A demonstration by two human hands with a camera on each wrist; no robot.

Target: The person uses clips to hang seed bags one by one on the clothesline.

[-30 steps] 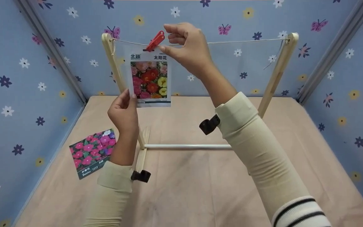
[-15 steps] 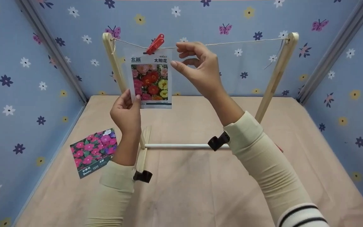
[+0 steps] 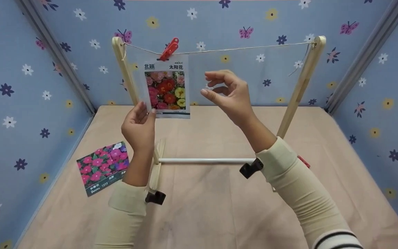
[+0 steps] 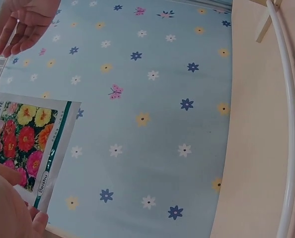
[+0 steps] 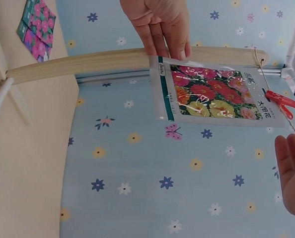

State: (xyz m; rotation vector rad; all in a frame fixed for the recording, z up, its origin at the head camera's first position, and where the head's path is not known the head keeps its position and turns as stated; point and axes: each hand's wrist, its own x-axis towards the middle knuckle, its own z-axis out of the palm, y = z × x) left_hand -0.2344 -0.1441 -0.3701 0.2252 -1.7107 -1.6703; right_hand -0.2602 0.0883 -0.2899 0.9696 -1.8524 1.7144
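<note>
A seed packet (image 3: 166, 90) with a flower picture hangs from the string (image 3: 247, 48), held at its top by a red clothespin (image 3: 169, 49). The left hand (image 3: 138, 128) pinches the packet's lower left corner between thumb and fingers; the same grip appears in the right wrist view, where the left hand (image 5: 160, 25) is at the packet's bottom edge. To the right of the packet, below the string, the right hand (image 3: 231, 97) is apart from everything, thumb and fingers loosely bent with a gap between them.
Two wooden posts (image 3: 124, 69) carry the string, with a white rod (image 3: 206, 160) low between them. Other packets (image 3: 102, 166), pink-flowered, lie on the table at the left. Another red clothespin (image 3: 303, 161) is partly hidden behind the right sleeve.
The right hand has moved away from the clothespin, down and to the right. The clothespin and packet hang slightly lower, and the left hand has kept its hold on the corner.
</note>
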